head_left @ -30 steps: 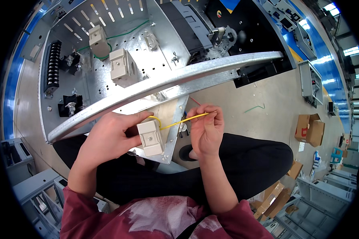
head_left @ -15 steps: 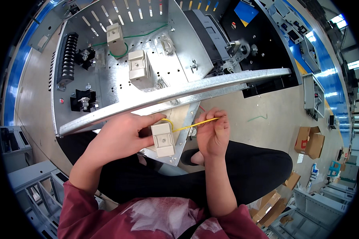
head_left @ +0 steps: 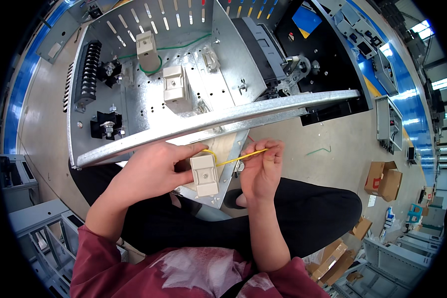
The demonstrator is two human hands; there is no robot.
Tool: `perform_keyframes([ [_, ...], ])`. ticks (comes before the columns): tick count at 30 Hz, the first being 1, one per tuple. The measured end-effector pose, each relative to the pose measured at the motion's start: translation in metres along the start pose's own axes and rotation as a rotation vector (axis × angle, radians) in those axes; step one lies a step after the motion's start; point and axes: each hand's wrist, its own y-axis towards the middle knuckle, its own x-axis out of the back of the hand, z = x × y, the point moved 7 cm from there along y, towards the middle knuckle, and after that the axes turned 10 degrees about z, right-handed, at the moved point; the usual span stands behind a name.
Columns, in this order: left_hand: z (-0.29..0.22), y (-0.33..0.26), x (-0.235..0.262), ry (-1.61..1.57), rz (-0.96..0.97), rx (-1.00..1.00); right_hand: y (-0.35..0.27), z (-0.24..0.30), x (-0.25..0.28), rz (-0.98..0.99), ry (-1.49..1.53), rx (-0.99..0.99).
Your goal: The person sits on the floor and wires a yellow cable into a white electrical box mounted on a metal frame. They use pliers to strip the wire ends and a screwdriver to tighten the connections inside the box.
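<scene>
Above my lap, my left hand (head_left: 159, 168) grips a beige block-shaped electrical part (head_left: 204, 181) from its left side, the index finger stretched along its far end. A yellow wire (head_left: 229, 161) loops round behind that part and runs rightward. My right hand (head_left: 263, 169) pinches the wire's right stretch between thumb and fingers. Just beyond both hands is the bent metal front rail (head_left: 218, 115) of an open cabinet. Inside the cabinet stand a similar beige block (head_left: 176, 88) and another beige block (head_left: 146, 49), the latter with a green wire (head_left: 184, 45) round its base.
A black terminal strip (head_left: 88, 72) and black brackets sit at the cabinet's left, a dark grey device (head_left: 259, 49) at its right. Under my hands is a flat panel (head_left: 226, 175). An offcut of green wire (head_left: 319, 150) and an open cardboard box (head_left: 383, 180) lie on the floor.
My right hand has come slightly nearer and lower, with the yellow wire still pinched. The left hand keeps its hold on the beige part. The whole view has shifted a little.
</scene>
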Motion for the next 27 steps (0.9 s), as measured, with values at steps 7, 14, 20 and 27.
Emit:
perform_keyframes([
  [7,0.003,0.0,-0.001,0.004,-0.003,0.001,-0.001,-0.003,0.004,0.122,0.104,-0.07],
  [14,0.004,-0.001,-0.002,-0.006,-0.001,0.019,-0.007,-0.006,0.007,-0.038,0.149,-0.146],
  [20,0.002,-0.001,-0.001,-0.015,-0.01,0.012,-0.011,0.009,-0.003,-0.12,-0.331,-0.115],
  [27,0.003,-0.001,-0.002,-0.018,-0.006,0.038,-0.017,0.019,-0.041,-0.081,-0.688,-0.154],
])
